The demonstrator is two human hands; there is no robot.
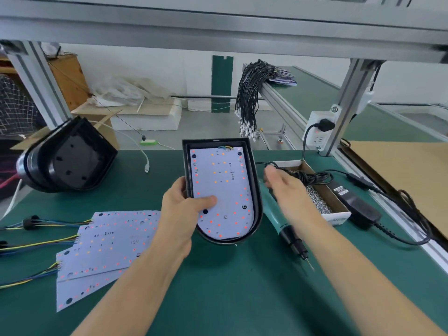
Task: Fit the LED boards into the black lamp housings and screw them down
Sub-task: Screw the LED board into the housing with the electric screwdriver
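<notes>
left hand (184, 204): grips black housing (257, 190) edge, thumb pressing LED board (223, 190) inside | right hand (283, 185): blurred, fingers loosely extended, empty, above electric screwdriver (278, 219)

I see a dark green counter (218, 287). The lamp shell (257, 190) is black, its board (223, 190) pale white dotted with red and orange lights. The spare boards (109, 246) match, trailing yellow and blue wires (36, 243). The screwdriver (278, 219) is teal with a black tip.
</notes>
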